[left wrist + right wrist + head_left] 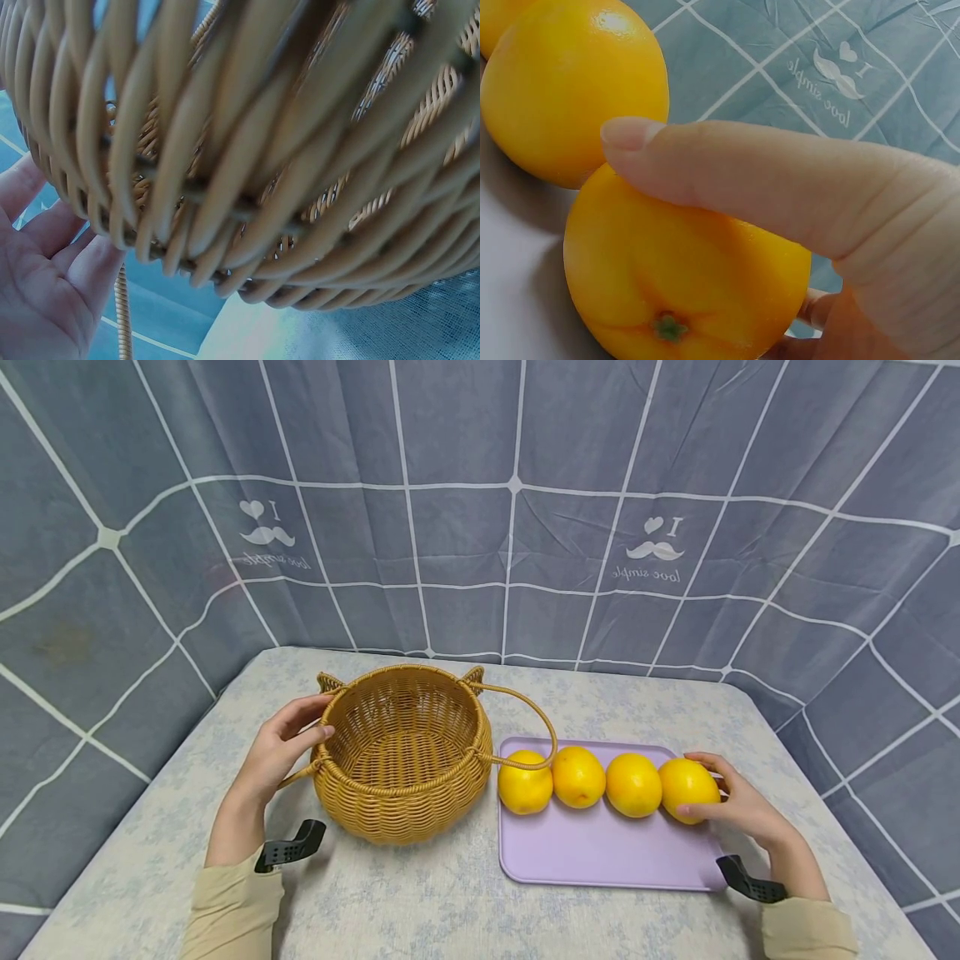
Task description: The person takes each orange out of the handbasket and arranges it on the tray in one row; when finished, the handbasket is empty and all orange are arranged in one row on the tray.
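Note:
A round wicker basket (pixel 401 810) with two small ear-like points stands upright at left of centre, nothing inside it. My left hand (pixel 273 752) grips its left rim, thumb at the edge; the left wrist view shows that hand (pixel 52 277) against the woven side (pixel 247 187). To the right, several oranges stand in a row on a lilac tray (pixel 600 860). Around the rightmost orange (pixel 686 789) curl the fingers and thumb of my right hand (pixel 742 802). In the right wrist view the thumb lies across this orange (pixel 682 285), whose green stem end shows.
One basket handle (pixel 543 714) arches over the tray's left edge, above the leftmost orange (pixel 525 785). The other handle (pixel 296 777) hangs out under my left hand. A pale patterned cloth (pixel 405 902) covers the table. Grey-blue checked curtain (pixel 465 543) encloses the back and sides.

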`<state>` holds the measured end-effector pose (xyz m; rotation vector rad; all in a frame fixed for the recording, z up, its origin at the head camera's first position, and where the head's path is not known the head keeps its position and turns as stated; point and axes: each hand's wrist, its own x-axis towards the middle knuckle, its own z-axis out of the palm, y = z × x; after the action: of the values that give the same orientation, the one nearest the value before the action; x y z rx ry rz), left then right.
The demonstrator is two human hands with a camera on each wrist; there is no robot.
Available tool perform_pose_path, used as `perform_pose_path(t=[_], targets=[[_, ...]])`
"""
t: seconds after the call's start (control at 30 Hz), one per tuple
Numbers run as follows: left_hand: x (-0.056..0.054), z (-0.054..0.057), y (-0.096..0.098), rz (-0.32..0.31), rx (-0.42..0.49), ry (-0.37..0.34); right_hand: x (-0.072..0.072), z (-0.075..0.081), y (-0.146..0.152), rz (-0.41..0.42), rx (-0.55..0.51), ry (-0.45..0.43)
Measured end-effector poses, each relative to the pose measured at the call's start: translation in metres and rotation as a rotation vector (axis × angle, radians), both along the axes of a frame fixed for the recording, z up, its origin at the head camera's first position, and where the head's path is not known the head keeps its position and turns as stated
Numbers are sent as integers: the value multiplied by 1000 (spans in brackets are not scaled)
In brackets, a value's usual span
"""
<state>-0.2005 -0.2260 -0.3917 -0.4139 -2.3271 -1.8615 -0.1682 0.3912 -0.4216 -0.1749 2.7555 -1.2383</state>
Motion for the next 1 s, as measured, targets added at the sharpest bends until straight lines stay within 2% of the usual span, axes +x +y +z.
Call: perform_pose_path(t=[0.3,0.8,1.0], targets=[[1,0,1,-5,11,0,0,-1,-2,-8,15,-3],[1,1,1,-11,-6,15,6,8,-3,40,68,-6],[3,9,-2,-20,-72,16,4,14,-4,63,91,-3]])
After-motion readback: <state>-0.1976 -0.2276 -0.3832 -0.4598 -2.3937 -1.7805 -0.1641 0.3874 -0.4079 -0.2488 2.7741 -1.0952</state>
